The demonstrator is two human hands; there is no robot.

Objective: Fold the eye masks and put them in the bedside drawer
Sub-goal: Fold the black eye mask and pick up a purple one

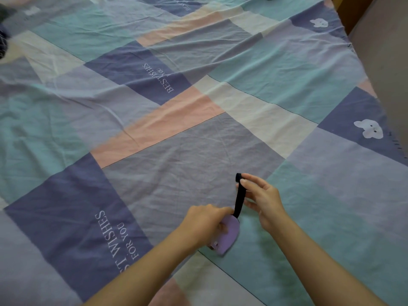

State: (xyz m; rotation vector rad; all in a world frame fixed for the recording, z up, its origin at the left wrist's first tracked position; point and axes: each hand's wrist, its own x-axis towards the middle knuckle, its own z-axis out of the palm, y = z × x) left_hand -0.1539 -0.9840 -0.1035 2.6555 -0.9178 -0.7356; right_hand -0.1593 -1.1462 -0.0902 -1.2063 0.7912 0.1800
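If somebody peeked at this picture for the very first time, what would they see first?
Probably the two hands low in the middle: the left hand pinches a folded purple eye mask, and the right hand pulls its black strap up and taut. All around them spreads a wrinkled patchwork bed sheet with "BEST WISHES FOR YOU" lettering and a white bear face at the right.

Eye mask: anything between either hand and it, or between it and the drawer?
Nothing between the hands and it: the left hand grips the folded purple eye mask and the right hand pinches its black strap taut above the bedsheet. No drawer shows in this view, so that path cannot be judged.
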